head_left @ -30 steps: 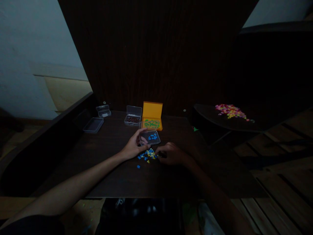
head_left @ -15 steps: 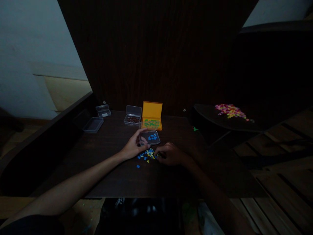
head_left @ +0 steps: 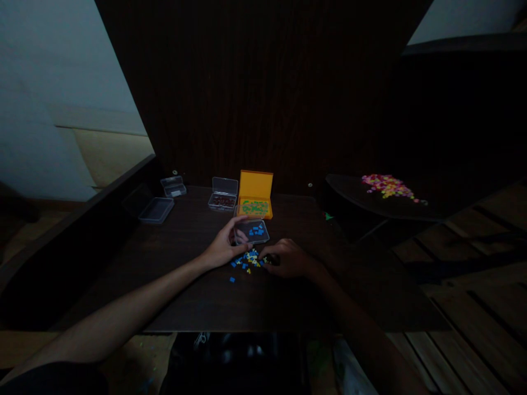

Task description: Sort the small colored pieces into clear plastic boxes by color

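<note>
A small heap of blue and yellow pieces (head_left: 247, 260) lies on the dark wooden table (head_left: 197, 291). My left hand (head_left: 224, 244) curls round the left side of a clear plastic box (head_left: 254, 231) holding a few blue pieces, thumb and forefinger on its rim. My right hand (head_left: 288, 258) rests at the right edge of the heap, its fingertips pinched together among the pieces; what they hold is too small and dark to name. One blue piece (head_left: 232, 279) lies apart, nearer to me.
An open orange box (head_left: 255, 186) with green pieces stands behind the clear box. Three more clear boxes (head_left: 223, 194) (head_left: 173, 186) (head_left: 157, 210) sit at the back left. A pile of pink and yellow pieces (head_left: 387, 185) lies on a dark surface at right.
My right hand has shifted slightly within the heap. The left hand and the clear box stay in place.
</note>
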The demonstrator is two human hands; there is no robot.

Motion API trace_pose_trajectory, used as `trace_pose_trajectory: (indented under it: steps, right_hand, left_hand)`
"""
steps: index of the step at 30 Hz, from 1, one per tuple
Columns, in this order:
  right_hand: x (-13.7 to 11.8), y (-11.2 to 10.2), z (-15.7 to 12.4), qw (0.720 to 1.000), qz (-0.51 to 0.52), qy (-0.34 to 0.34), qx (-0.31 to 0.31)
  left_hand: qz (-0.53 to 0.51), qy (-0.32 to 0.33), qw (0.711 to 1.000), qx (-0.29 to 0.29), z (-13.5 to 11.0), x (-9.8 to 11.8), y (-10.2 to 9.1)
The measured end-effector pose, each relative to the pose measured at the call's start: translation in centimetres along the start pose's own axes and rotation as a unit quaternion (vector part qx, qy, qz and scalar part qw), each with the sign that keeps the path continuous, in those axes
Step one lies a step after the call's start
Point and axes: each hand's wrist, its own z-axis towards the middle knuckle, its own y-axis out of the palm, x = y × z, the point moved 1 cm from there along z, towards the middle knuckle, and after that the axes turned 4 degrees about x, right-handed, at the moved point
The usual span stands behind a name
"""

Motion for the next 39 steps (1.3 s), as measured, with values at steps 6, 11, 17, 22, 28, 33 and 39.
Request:
trace_pose_trajectory:
  steps: [6,11,17,22,28,33,39]
  right_hand:
    - [0.1,0.2,0.0,1.000,-0.003,-0.002,0.001]
    - [0.1,0.2,0.2,1.000,0.007,-0.015,0.015]
    - [-0.2,-0.4,0.3,0.992,0.108,-0.024,0.062]
    - [0.1,-0.9,0.7,0.973,0.158,0.059,0.156]
    - [0.8,-0.3,1.1,0.970,0.119,0.083,0.195]
    - [0.1,-0.2,1.1,0.979,0.033,0.069,0.191]
    - [-0.4,0.1,1.1,0.980,-0.024,0.036,0.192]
  left_hand:
    - [-0.007,0.001,1.000,0.002,0.0,-0.1,0.0]
    - [-0.005,-0.001,1.000,0.003,0.0,-0.1,0.0]
    - [-0.008,0.001,1.000,0.000,0.0,-0.1,0.1]
    - [-0.020,0.001,1.000,-0.019,-0.2,0.0,0.6]
    - [-0.017,0.003,0.998,-0.053,-0.9,0.1,1.5]
    - [-0.010,0.013,0.998,-0.064,-1.3,0.3,2.2]
    - [-0.006,0.022,0.997,-0.079,-1.7,0.2,2.8]
